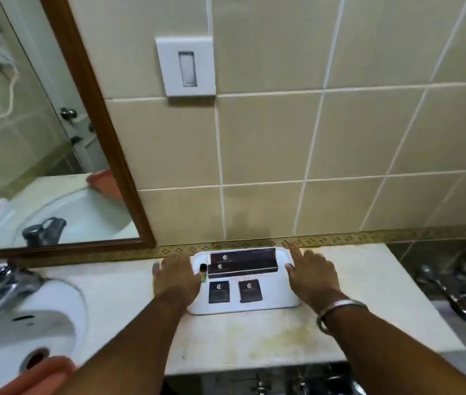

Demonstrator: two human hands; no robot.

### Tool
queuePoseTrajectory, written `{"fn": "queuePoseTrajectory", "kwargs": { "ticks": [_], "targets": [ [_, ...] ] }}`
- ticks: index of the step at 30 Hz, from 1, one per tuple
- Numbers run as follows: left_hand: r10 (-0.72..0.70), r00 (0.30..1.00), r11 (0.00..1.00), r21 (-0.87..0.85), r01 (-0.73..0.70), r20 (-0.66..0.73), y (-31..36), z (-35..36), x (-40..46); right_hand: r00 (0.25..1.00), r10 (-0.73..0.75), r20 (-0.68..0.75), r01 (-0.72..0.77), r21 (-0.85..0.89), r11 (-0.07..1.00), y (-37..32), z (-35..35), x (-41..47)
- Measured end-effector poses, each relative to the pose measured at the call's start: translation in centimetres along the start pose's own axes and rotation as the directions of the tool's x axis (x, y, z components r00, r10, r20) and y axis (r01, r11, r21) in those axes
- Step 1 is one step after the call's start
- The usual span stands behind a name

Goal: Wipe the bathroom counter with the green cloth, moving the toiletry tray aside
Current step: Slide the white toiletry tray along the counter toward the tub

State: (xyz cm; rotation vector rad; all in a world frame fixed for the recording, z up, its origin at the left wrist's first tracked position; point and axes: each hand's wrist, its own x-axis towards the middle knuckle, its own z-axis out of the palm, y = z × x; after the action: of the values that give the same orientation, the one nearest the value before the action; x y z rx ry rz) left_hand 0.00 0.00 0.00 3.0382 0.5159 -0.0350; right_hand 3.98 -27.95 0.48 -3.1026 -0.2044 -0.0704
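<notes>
The white toiletry tray [277, 293] sits on the beige counter [254, 337], pushed back against the tiled wall. It carries long dark boxes [243, 262], two small dark boxes [219, 292] and a small dark-capped bottle [203, 270]. My left hand [176, 277] lies palm down over the tray's left rim with its fingers stretched out. My right hand [311, 275] is at the right rim, fingers spread, thumb touching the edge. A metal bangle is on my right wrist. No green cloth is in view.
A white sink [26, 332] with a chrome faucet [1, 286] is at the left, and an orange object [41, 374] rests at its front edge. Chrome taps [459, 292] stand past the counter's right end. A wood-framed mirror [41, 138] hangs at the upper left.
</notes>
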Motion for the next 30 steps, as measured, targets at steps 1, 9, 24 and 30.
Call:
{"fn": "queuePoseTrajectory", "kwargs": {
  "ticks": [1,9,24,30],
  "targets": [
    [-0.05,0.998,0.998,-0.034,0.051,0.032,-0.4,0.8,0.8,0.995,0.058,0.079,-0.061,0.037,0.997,0.4,1.4,0.4],
    [-0.05,0.973,0.991,0.133,0.02,0.226,-2.1,5.8,5.7,0.949,0.163,0.27,-0.177,0.028,0.984,2.2,7.4,4.7],
    [-0.011,0.965,0.995,0.097,-0.015,0.263,-1.3,6.6,7.4,0.943,0.1,0.316,-0.111,0.017,0.994,3.2,8.0,7.9],
    [0.06,0.978,0.998,0.022,-0.065,0.198,-2.3,5.5,6.6,0.932,0.074,0.354,-0.112,0.087,0.99,3.8,6.5,4.8]
  ]
}}
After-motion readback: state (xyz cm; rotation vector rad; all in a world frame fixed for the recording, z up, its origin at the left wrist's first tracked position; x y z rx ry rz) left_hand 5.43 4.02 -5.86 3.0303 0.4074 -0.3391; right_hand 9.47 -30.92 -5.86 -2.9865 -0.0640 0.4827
